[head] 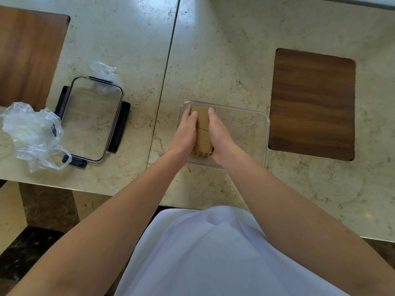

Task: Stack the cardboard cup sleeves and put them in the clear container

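Observation:
A stack of brown cardboard cup sleeves (pixel 202 129) sits in the left part of the clear container (pixel 261 118) on the marble counter. My left hand (pixel 186 132) presses flat against the stack's left side, fingers straight. My right hand (pixel 220 135) presses against its right side the same way. The stack is squeezed between both palms, and its layered near end shows between my wrists. The right part of the container holds nothing.
The container's clear lid (pixel 92 118) with black clasps lies to the left. Crumpled plastic bags (pixel 32 133) lie at its left and behind it (pixel 103 74). Wooden inlays sit at right (pixel 312 103) and far left (pixel 25 56). The counter's front edge (pixel 106 192) is near.

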{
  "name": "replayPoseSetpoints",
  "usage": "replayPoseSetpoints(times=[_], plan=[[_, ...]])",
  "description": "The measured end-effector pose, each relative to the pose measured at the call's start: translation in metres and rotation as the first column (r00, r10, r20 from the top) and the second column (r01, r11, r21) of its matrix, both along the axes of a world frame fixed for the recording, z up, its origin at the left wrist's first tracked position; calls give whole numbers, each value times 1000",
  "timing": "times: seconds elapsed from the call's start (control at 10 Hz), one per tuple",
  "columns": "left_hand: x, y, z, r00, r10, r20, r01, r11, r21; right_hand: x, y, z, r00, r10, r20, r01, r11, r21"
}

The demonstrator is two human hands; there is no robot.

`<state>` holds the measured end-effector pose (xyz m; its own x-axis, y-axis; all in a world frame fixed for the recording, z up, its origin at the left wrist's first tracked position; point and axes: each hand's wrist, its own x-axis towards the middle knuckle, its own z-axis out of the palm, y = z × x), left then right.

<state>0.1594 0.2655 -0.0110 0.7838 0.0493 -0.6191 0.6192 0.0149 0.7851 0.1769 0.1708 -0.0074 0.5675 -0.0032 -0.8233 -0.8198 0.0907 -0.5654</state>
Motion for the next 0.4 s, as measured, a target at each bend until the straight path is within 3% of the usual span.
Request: replayPoseSetpoints(times=[0.2, 0.4], plan=[[1, 6, 14, 999, -17, 37, 16, 1000, 20, -6, -6, 4, 998, 24, 49, -19, 994, -110], [-9, 2, 45, 975, -54, 214, -6, 962, 272, -5, -17, 7, 993, 9, 114, 8, 989, -145]])
